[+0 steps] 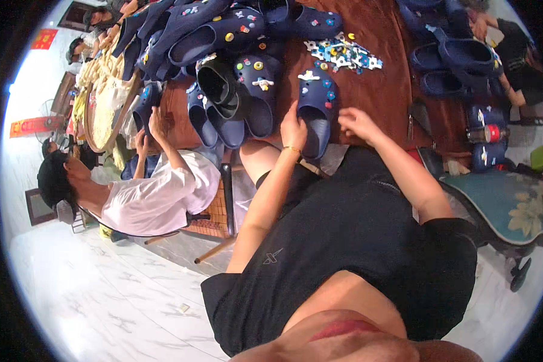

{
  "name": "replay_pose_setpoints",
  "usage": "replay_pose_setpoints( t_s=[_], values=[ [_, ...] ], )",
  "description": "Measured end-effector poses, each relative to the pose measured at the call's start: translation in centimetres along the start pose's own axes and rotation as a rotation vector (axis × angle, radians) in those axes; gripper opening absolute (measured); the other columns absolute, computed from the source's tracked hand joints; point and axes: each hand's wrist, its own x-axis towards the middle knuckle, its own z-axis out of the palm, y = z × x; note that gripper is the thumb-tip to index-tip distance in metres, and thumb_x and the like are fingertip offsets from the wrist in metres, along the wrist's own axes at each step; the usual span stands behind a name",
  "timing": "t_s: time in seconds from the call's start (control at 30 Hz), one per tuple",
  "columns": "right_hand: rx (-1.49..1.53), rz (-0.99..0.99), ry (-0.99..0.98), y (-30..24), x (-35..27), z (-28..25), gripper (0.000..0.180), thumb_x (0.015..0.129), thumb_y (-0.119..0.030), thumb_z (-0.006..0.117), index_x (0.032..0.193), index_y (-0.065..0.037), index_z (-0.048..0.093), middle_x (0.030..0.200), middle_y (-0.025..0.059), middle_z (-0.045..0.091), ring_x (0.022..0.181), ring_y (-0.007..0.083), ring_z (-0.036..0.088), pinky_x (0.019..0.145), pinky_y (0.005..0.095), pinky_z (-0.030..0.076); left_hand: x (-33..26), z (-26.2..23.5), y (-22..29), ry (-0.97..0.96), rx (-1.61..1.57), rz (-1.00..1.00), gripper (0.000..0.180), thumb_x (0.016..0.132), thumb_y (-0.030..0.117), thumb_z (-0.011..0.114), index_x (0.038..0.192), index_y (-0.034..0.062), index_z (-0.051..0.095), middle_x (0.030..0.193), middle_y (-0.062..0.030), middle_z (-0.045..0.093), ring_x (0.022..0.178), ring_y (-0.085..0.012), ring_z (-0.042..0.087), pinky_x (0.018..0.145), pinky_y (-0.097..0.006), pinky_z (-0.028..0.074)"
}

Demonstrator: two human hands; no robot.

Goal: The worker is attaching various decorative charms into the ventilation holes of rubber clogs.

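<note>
A navy blue clog stands at the table's near edge, its toe pointing away from me. White, blue and green charms sit on its upper. My left hand grips the clog's left side, thumb along the rim. Just right of the clog, apart from it, is my right hand with its fingers curled together. Whatever they may hold is too small to make out. Beyond the clog lies a loose pile of white, blue and yellow charms.
More decorated navy clogs are heaped at the back left, with a black clog nearer. Others lie right on the brown-covered table, near a dark bottle. A person sits left, handling a clog; others work farther off.
</note>
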Motion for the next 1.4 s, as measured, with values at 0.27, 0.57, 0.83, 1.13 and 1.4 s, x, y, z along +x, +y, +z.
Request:
replay_pose_setpoints(
  t_s=[0.27, 0.57, 0.83, 1.13, 1.4],
  values=[
    [-0.598, -0.228, 0.516, -3.2, 4.1, 0.2, 0.036, 0.068, -0.029, 0.063, 0.083, 0.003, 0.061, 0.08, 0.0171, 0.062, 0.069, 0.0272, 0.062, 0.064, 0.0363, 0.048, -2.0, 0.4, 2.6, -0.002, 0.096, 0.511, 0.025, 0.069, -0.001, 0.05, 0.093, 0.0024, 0.056, 0.094, -0.0146, 0.054, 0.093, -0.0312, 0.05, 0.082, -0.038, 0.04],
    [-0.545, -0.075, 0.56, -4.3, 4.4, 2.6, 0.022, 0.065, -0.023, 0.065, 0.075, -0.004, 0.058, 0.069, 0.0129, 0.062, 0.073, 0.0267, 0.061, 0.067, 0.0375, 0.047, 0.5, 5.2, 0.6, -0.399, 0.486, 0.414, 0.015, 0.07, 0.012, 0.051, 0.068, 0.0003, 0.06, 0.074, -0.0207, 0.058, 0.072, -0.0334, 0.058, 0.069, -0.041, 0.046],
    [-0.226, -0.404, 0.533, -4.8, 4.2, 2.9, 0.02, 0.062, -0.017, 0.065, 0.072, -0.002, 0.055, 0.074, 0.0163, 0.057, 0.075, 0.0316, 0.057, 0.068, 0.0382, 0.044, 0.6, 4.8, 0.5, -0.335, 0.447, 0.393, 0.018, 0.071, 0.015, 0.051, 0.061, 0.0004, 0.057, 0.068, -0.0205, 0.057, 0.066, -0.0339, 0.057, 0.065, -0.043, 0.046],
    [-0.673, -0.41, 0.68, -4.5, 7.5, 2.7, 0.028, 0.066, -0.015, 0.065, 0.09, -0.002, 0.056, 0.087, 0.0181, 0.056, 0.083, 0.0337, 0.055, 0.072, 0.0398, 0.044, 0.7, 5.1, 0.0, -0.328, 0.44, 0.453, 0.016, 0.068, 0.013, 0.051, 0.061, 0.0009, 0.057, 0.067, -0.0198, 0.057, 0.066, -0.0331, 0.057, 0.064, -0.042, 0.046],
    [-0.674, -0.494, 0.61, -4.2, 7.8, 2.0, 0.02, 0.068, -0.011, 0.062, 0.079, -0.002, 0.049, 0.079, 0.0182, 0.053, 0.078, 0.0349, 0.053, 0.069, 0.041, 0.043, 0.7, 5.1, 0.5, -0.396, 0.448, 0.38, 0.016, 0.069, 0.013, 0.05, 0.062, 0.0014, 0.058, 0.069, -0.0186, 0.058, 0.068, -0.0329, 0.057, 0.066, -0.04, 0.046]
  ],
)
